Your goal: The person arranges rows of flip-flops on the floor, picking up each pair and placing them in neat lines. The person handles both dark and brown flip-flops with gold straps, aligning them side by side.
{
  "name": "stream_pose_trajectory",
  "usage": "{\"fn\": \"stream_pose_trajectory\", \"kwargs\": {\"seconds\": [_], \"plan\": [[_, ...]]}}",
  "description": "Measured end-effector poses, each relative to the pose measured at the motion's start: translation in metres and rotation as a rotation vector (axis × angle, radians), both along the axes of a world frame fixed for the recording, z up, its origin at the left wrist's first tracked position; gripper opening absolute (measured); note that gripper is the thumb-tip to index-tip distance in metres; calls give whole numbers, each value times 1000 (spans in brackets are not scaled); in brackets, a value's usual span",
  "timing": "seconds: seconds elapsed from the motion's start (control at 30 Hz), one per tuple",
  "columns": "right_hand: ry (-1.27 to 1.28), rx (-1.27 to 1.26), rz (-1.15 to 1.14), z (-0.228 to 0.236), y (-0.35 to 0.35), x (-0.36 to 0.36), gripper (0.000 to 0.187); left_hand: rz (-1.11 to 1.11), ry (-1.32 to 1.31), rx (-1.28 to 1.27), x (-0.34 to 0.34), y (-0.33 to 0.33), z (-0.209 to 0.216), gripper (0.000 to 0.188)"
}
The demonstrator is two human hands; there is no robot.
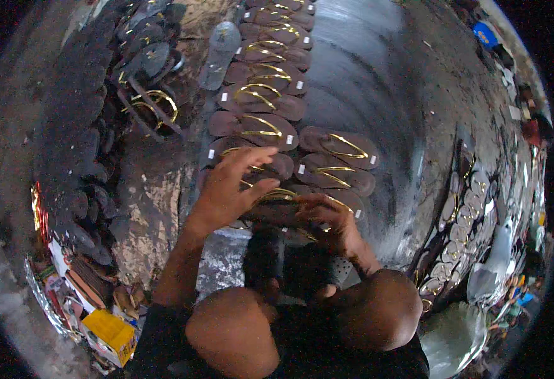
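Note:
A long row of brown flip-flops (pixel 252 131) with shiny gold straps and small white labels runs away from me. My left hand (pixel 226 192) is over the near end of this row, fingers spread and thumb apart, with no flip-flop gripped in it. Close to its thumb, a brown flip-flop (pixel 277 213) lies crosswise in front of my knees. The curled fingers of my right hand (pixel 334 221) close on its right end; their tips are partly hidden. Just beyond that hand, a shorter row of similar flip-flops (pixel 337 146) sits to the right.
Loose soles and straps (pixel 154 107) lie at the far left beside a single grey sole (pixel 220 54). More gold-strapped footwear (pixel 457 246) is piled at the right near clear plastic bags (pixel 457 338). A yellow box (pixel 109 335) stands at the lower left.

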State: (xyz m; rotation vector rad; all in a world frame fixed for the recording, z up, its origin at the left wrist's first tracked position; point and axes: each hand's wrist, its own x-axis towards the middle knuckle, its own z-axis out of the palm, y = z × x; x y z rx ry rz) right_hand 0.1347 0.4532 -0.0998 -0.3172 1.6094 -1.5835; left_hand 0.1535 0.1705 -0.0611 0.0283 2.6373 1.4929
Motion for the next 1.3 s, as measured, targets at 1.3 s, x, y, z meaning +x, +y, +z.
{"fn": "stream_pose_trajectory", "kwargs": {"seconds": [1.3], "plan": [[97,-191,-362,87,-6,-39,50,186,316,-87,-5,106,79,57]]}}
